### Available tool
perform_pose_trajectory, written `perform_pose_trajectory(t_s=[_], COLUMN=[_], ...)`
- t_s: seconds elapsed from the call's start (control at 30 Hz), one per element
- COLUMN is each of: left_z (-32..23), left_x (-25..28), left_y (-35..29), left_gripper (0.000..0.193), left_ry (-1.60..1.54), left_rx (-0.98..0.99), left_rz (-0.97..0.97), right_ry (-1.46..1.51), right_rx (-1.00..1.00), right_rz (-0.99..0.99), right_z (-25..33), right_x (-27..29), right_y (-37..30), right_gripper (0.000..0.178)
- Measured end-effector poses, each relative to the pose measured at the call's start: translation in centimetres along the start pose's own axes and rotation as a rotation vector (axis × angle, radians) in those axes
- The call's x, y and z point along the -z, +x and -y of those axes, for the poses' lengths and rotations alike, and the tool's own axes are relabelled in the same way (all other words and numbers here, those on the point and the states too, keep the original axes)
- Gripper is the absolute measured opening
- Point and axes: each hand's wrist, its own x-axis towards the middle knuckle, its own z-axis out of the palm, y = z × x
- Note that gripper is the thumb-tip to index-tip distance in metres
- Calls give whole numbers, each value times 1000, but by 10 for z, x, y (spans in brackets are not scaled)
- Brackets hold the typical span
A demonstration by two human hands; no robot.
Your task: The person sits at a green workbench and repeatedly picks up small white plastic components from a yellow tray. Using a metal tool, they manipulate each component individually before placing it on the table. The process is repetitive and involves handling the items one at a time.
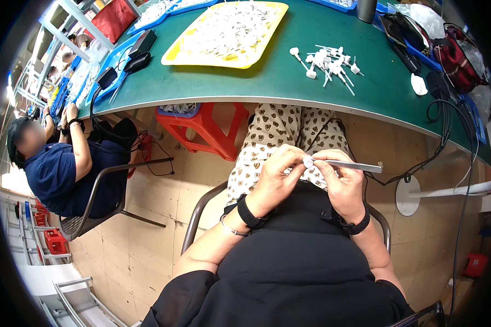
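Observation:
Above my lap, my two hands meet. My left hand (280, 177) pinches a small round white plastic part (308, 162) between thumb and fingertips. My right hand (342, 188) is closed around slim silver tweezers (360, 166), whose broad end points right and whose tip end is at the white part. Fingers partly hide the tip and the part. On the green table (202, 84) ahead lies a loose pile of white pump heads (333, 62) with thin stems. To its left is a yellow tray (172, 59) heaped with similar small white pieces.
A red stool (199, 128) carrying a tray stands under the table. Black cables (447, 125) hang at the right edge, near a white stand base (408, 195). Bags (463, 57) lie at the right end. A seated co-worker (76, 163) works at the left.

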Motion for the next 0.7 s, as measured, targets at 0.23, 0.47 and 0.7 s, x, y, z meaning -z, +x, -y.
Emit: perform_pose_trajectory(t_s=[0.23, 0.47, 0.7], left_z=[1, 0, -2], left_x=[0, -1, 1], left_y=[1, 0, 0], left_gripper=[14, 12, 13], left_ry=[21, -50, -30], left_rx=[-35, 20, 23], left_rz=[-5, 9, 34], right_ry=[19, -2, -20], right_rx=[-45, 15, 66], right_rz=[10, 24, 30], right_z=[-2, -2, -4], right_x=[1, 1, -1], right_y=[-1, 0, 0], right_gripper=[6, 5, 5])
